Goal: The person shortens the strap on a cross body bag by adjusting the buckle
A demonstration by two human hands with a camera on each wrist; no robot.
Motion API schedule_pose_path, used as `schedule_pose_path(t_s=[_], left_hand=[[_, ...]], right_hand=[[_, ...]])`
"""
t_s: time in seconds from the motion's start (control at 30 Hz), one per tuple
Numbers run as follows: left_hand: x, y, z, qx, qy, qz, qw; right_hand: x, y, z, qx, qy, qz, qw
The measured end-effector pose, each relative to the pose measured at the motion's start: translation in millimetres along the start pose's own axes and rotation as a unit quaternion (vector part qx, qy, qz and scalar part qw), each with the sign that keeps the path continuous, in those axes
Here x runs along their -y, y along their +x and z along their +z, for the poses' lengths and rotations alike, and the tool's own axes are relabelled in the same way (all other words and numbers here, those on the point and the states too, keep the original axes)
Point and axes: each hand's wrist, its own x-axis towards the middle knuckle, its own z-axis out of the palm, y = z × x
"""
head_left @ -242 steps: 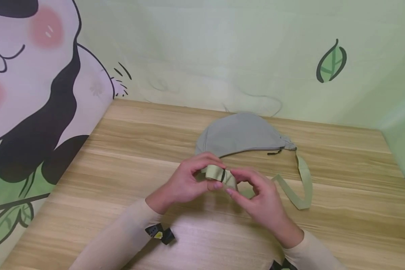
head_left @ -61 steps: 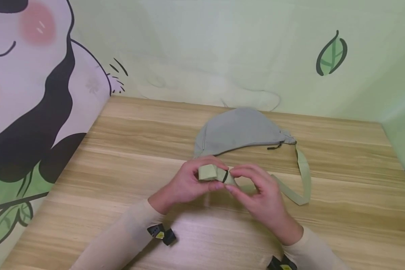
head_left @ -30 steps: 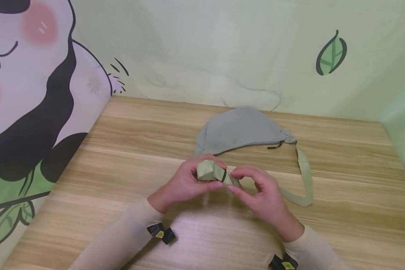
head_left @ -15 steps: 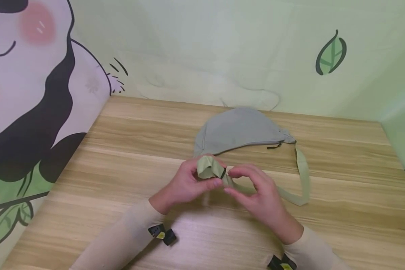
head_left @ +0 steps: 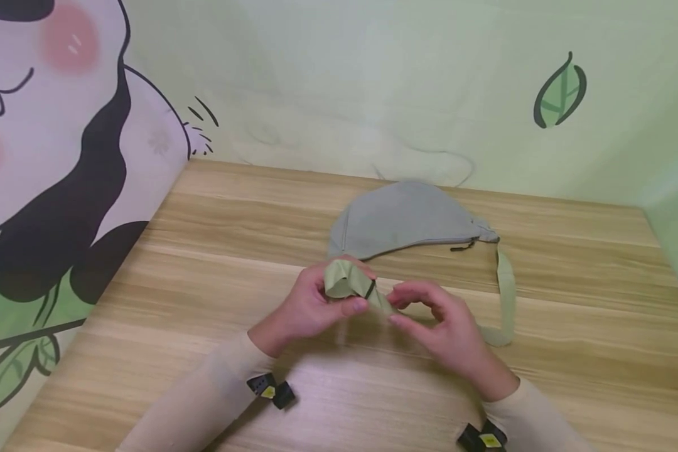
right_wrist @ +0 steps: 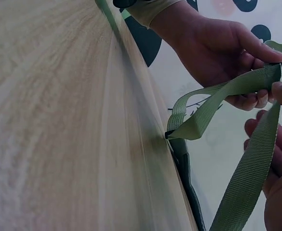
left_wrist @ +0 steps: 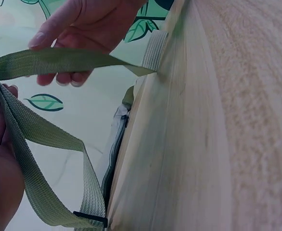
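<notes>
A grey crescent-shaped waist bag [head_left: 401, 216] lies at the back of the table, its green webbing strap [head_left: 505, 282] running from its right end toward my hands. My left hand [head_left: 307, 307] grips the strap by a thin black strap slider [head_left: 370, 289], with a strap loop standing above the thumb. My right hand [head_left: 443, 326] holds the strap to the right of the slider, between thumb and index fingertips. In the left wrist view the strap [left_wrist: 49, 62] stretches across the right fingers. A second black fitting [right_wrist: 168, 134] sits lower on the strap in the right wrist view.
The wood-grain table [head_left: 215, 251] meets a pale green backdrop [head_left: 344, 75] with a printed panda at left. A short zipper pull [head_left: 460, 248] hangs from the bag's front edge. Black wrist cameras [head_left: 271, 390] sit on both sleeves.
My right hand has shifted slightly right, drawing the strap away from the slider. The loop above the left hand has changed shape and leaned left. The bag stays in place.
</notes>
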Motion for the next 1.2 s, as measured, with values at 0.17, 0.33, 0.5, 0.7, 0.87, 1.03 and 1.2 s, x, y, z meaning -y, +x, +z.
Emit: schedule_pose_path(t_s=[0.17, 0.33, 0.5, 0.7, 0.87, 1.03, 1.2], left_hand=[[-0.2, -2.1, -0.2, 0.002, 0.005, -0.018, 0.9998], [-0.5, -4.6, 0.9, -0.003, -0.006, -0.042, 0.9991], [-0.8, -4.4, 0.1, -0.002, -0.002, -0.044, 0.9990], [-0.1, -4.1, 0.3, 0.007, 0.003, -0.025, 0.9996], [0.2, -2.8, 2.1, 0.011, 0.005, -0.036, 0.9993], [1.4, -0.1, 4.3, 0.016, 0.000, -0.038, 0.9992], [3.7, 1.4, 6.7, 0.016, -0.027, -0.029, 0.9991]], right_hand=[[1, 0, 0, -0.021, 0.008, -0.012, 1.000], [6, 3, 3, -0.032, 0.004, -0.045, 0.998], [12, 4, 5, -0.062, -0.014, -0.072, 0.995], [11, 5, 8, -0.083, -0.011, -0.105, 0.991], [11, 6, 11, -0.095, -0.013, -0.125, 0.988], [11, 10, 14, -0.100, -0.036, -0.135, 0.985], [13, 11, 14, -0.106, -0.052, -0.136, 0.984]])
